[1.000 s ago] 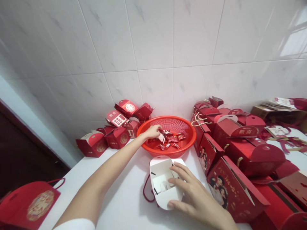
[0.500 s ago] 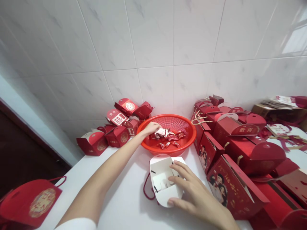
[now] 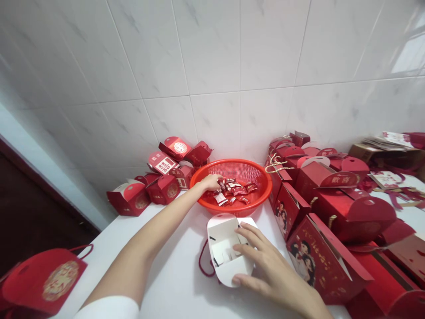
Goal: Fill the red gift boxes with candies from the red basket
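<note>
My left hand (image 3: 211, 182) reaches into a red plastic basket (image 3: 265, 191). Its fingers are bent together among several wrapped candies (image 3: 239, 190), and the fingertips are partly hidden, so what they pinch cannot be made out. A white-and-red packet (image 3: 220, 199) lies just below that hand in the basket. In front of the basket stands an open gift box (image 3: 217, 241), white inside, with a dark red cord at its left. My right hand (image 3: 262, 261) grips this box from the right, thumb on the near flap and fingers over the right side. Small pale items lie at its bottom.
Red gift boxes (image 3: 352, 212) crowd the right side of the white table (image 3: 175, 266). More small red boxes (image 3: 162, 188) are stacked at the back left. One red box (image 3: 43, 279) stands at the front left. A tiled wall (image 3: 212, 124) rises behind the basket.
The white-and-red packet at my left fingers now lies lower in the basket, away from them. My left hand has shifted slightly down and right into the candies. My right hand stays put.
</note>
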Available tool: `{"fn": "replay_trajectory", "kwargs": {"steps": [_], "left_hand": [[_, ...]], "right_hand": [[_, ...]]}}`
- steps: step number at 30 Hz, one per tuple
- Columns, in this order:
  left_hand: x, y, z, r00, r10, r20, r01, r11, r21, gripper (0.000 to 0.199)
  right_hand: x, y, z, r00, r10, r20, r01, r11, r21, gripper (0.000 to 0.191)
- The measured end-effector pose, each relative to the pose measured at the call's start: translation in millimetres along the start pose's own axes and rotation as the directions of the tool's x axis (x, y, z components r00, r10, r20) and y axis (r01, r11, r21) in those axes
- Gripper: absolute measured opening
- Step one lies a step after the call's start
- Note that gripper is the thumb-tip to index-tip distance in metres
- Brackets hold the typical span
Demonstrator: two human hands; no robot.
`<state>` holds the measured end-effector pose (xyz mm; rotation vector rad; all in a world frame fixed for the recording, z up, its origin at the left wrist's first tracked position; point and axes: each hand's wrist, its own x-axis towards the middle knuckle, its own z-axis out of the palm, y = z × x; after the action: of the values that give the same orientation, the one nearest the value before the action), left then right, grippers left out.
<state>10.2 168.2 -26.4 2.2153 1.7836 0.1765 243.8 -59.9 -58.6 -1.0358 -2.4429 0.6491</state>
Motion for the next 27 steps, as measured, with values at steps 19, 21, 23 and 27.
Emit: {"fn": "replay_trajectory", "kwargs": {"steps": [19, 21, 23, 27], "left_hand": [[2.2, 7.8, -8.5, 0.996, 0.063, 0.066, -0.028, 0.897, -0.441, 0.032], [-1.4, 10.1, -11.2, 0.997, 0.071, 0.042, -0.036, 0.836, -0.548, 0.035], [-5.9, 13.2, -13.5, 0.996, 0.077, 0.036, -0.037, 0.771, -0.636, 0.037], [-15.1, 20.8, -19.3, 0.994, 0.099, 0.056, -0.02, 0.639, -0.769, 0.038]], "right_hand": [[0.5, -1.8, -2.6, 0.997, 0.042, 0.068, -0.044, 0.999, 0.024, 0.054], [0.4, -2.1, -2.4, 0.996, 0.049, 0.077, -0.05, 0.999, 0.016, 0.056], [0.2, -1.9, -2.3, 0.995, 0.055, 0.081, -0.055, 0.998, 0.008, 0.057], [0.6, -1.7, -2.6, 0.996, 0.049, 0.077, -0.049, 0.999, 0.0, 0.056]]}}
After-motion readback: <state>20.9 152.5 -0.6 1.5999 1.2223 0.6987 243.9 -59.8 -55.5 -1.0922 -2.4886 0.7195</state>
